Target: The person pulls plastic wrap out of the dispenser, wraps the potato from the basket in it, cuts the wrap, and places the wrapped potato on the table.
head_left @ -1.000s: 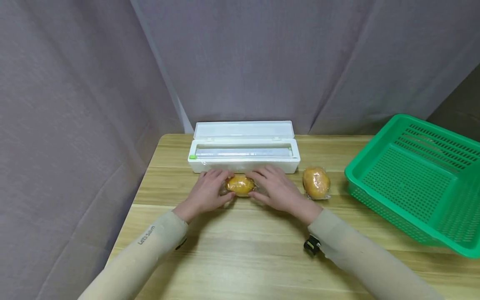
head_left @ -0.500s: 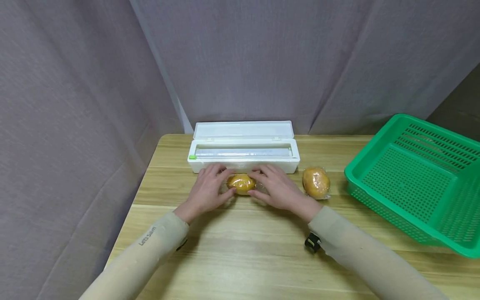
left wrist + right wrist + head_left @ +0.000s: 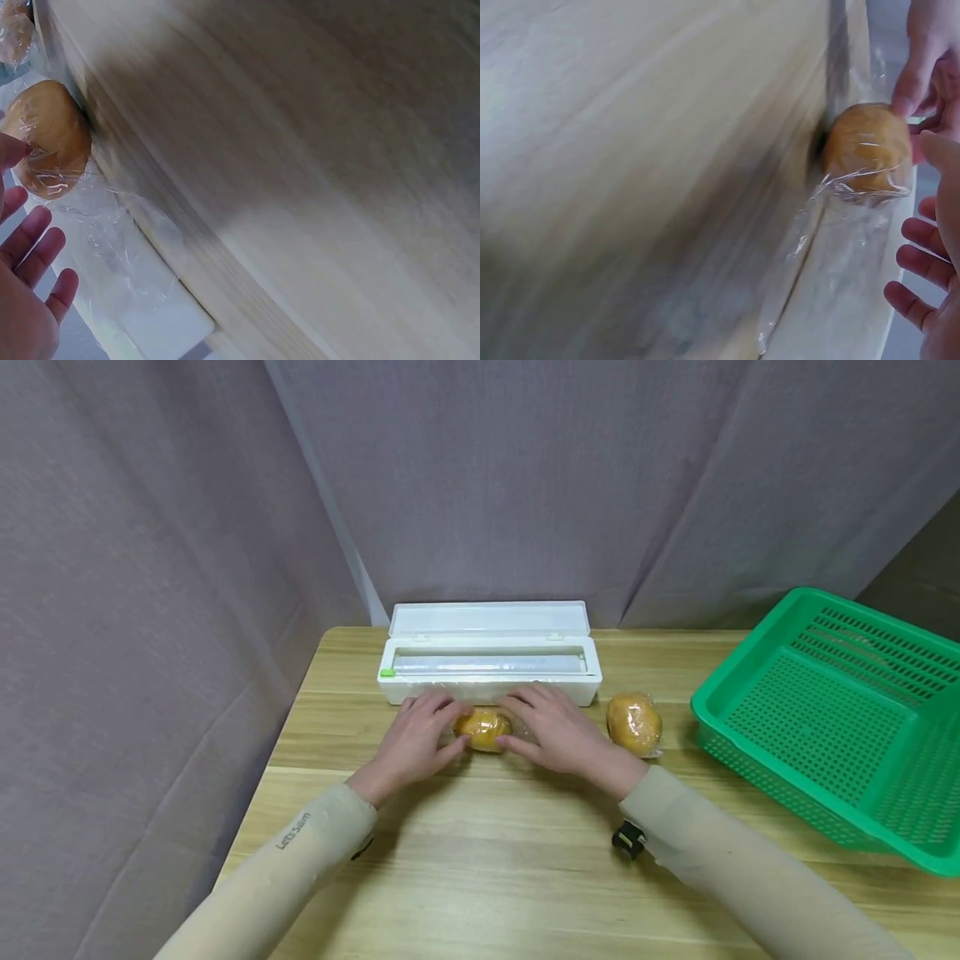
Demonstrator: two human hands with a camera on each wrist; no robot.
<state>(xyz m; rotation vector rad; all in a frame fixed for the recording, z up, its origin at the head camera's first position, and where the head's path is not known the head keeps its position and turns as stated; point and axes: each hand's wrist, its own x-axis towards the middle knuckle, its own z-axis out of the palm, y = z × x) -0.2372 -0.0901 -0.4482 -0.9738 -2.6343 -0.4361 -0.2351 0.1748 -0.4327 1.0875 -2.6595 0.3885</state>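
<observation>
A mango-like, oval yellow-orange fruit (image 3: 483, 731), wrapped in clear cling film, lies on the table just before the white box (image 3: 491, 691). My left hand (image 3: 415, 735) holds its left end, thumb on the near side and index finger on the far side. At the other end my right hand (image 3: 558, 735) holds it in the same way. Loose cling film (image 3: 124, 232) spreads beside the fruit in the left wrist view, over the box's front. The other fingers of both hands stand slightly apart.
A film roll (image 3: 487, 664) lies in the box, whose lid (image 3: 491, 618) stands raised. A second wrapped fruit (image 3: 634, 725) rests right of my hands. Further right stands a green perforated basket (image 3: 703, 710). A grey curtain (image 3: 487, 485) hangs behind the wooden table (image 3: 487, 852).
The fruit has moved slightly to the right and turned a little between my hands. Both hands keep their places with only small finger shifts.
</observation>
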